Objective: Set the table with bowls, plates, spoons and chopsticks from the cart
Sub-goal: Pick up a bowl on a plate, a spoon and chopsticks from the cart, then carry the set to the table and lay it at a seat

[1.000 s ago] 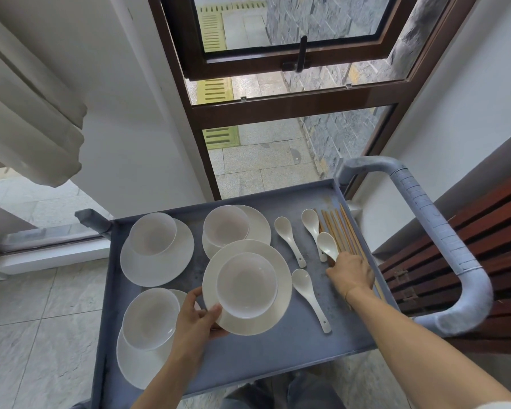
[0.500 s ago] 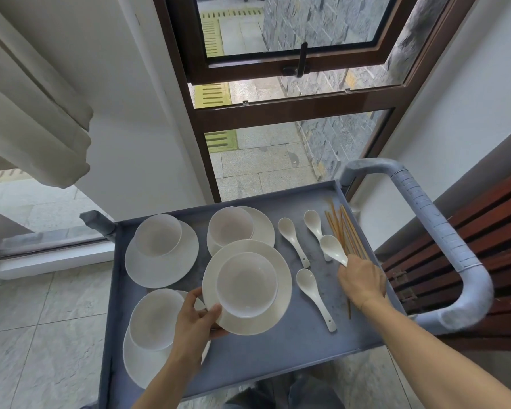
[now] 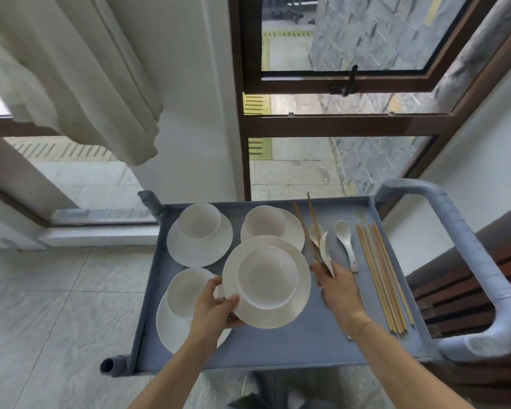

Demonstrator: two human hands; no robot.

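Cart (image 3: pixel 248 354) edges bare; left hand (image 3: pixel 216 305) grips plate (image 3: pixel 295 314).

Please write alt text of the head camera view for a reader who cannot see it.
Over a grey cart, the left hand holds a white plate with a bowl on it, and the right hand grips a spoon and two chopsticks. Three more bowl-and-plate sets, spoons and chopsticks lie on the cart.

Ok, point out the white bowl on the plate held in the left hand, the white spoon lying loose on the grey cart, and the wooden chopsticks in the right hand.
White bowl (image 3: pixel 266 277): head view, inner bottom.
White spoon (image 3: pixel 345 237): head view, the scoop's neck.
Wooden chopsticks (image 3: pixel 312 215): head view, upper shaft of one stick.
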